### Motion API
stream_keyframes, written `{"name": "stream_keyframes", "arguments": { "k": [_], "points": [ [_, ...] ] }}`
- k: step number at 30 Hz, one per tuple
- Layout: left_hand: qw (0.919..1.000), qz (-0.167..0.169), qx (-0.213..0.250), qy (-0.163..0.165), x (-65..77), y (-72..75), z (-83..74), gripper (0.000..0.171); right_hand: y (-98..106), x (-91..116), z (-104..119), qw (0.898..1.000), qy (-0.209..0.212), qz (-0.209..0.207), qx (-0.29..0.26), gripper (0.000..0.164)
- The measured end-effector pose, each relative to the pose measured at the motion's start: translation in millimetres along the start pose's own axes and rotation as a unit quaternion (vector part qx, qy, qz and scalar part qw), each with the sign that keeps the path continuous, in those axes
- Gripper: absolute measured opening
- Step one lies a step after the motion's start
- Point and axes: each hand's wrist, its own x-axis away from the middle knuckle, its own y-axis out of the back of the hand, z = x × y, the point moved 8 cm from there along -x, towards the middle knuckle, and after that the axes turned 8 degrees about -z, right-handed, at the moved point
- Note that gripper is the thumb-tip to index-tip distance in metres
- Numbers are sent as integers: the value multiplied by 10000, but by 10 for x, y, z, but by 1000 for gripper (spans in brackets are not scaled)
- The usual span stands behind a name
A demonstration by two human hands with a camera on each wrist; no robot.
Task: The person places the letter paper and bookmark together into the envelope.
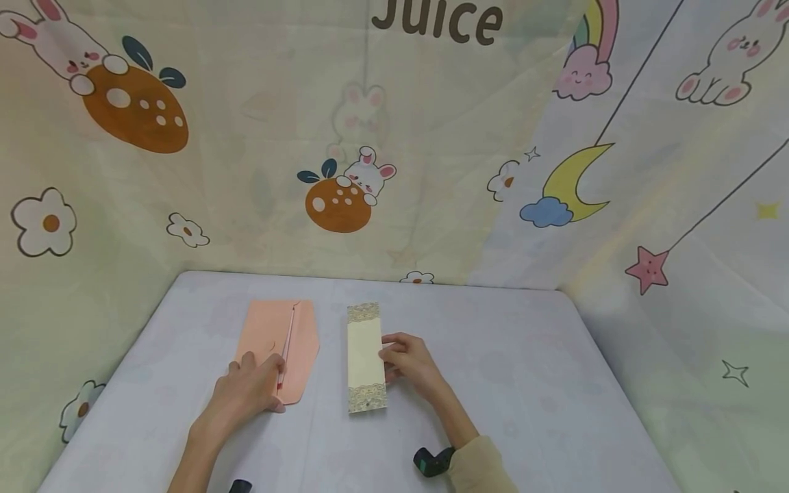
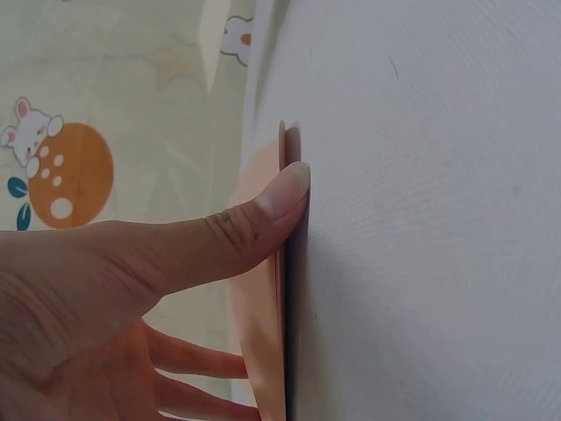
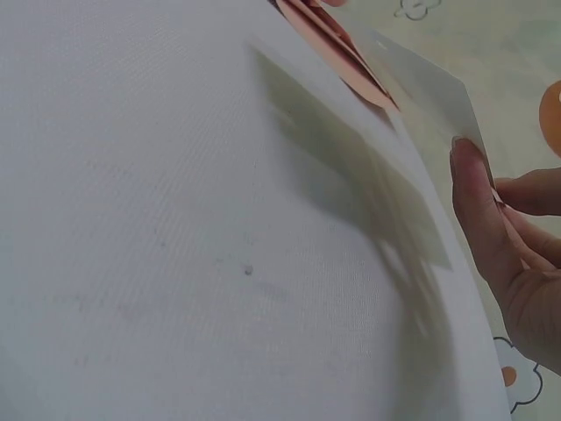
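A peach paper envelope (image 1: 302, 363) lies on the left part of the table, with a narrow pale slit running along it. My left hand (image 1: 246, 390) holds its near end: in the left wrist view the thumb (image 2: 285, 189) is at the edge and other fingers touch the broad face. To the right, a long cream card (image 1: 365, 349) with patterned bands at both ends is pinched at its right edge by my right hand (image 1: 416, 363). In the right wrist view the card (image 3: 429, 83) is raised, its shadow falling on the table.
The white-covered table (image 1: 530, 383) has printed cloth walls (image 1: 431, 171) at the back and both sides. Black wrist devices show by the right sleeve (image 1: 483, 469) and at the bottom edge of the head view.
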Motion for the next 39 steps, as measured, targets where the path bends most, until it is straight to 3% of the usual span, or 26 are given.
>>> {"name": "stream_keyframes", "arguments": {
  "k": [39],
  "points": [
    [9999,64,-40,102,-21,-7,-5,68,-458,-108,72,9997,7,218,-106,37]
  ]
}}
